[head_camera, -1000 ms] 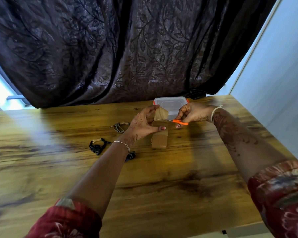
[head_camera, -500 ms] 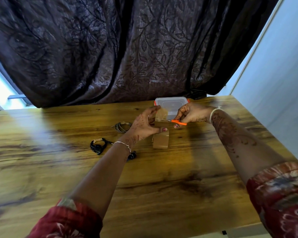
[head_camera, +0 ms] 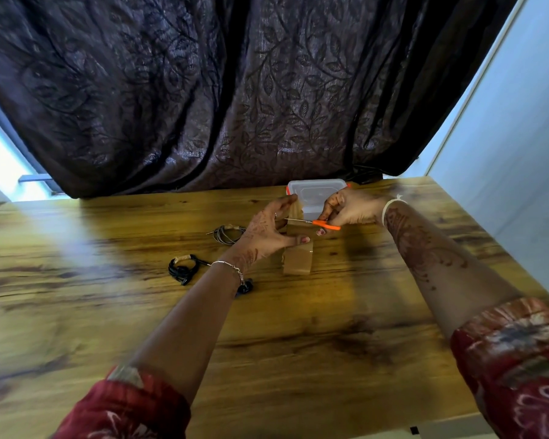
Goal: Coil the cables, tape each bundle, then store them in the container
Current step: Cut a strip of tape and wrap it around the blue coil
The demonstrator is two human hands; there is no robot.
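Two hands: the left hand point(head_camera: 263, 229) holds the strip of brown tape point(head_camera: 295, 213) stretched between forefinger and thumb; the right hand point(head_camera: 349, 210) grips orange-handled scissors point(head_camera: 325, 224), blades across the strip.
Tape roll point(head_camera: 298, 259): on edge on the wooden table point(head_camera: 298, 327), directly below the strip.
Cut: probably cleanest with the strip taut, blades square, one full snip.
Cables: black cable bundle point(head_camera: 181, 269), banded, and grey cable coil point(head_camera: 225, 234) lie left of the roll, outside the container.
Container point(head_camera: 317, 188): lidded, just behind the hands.
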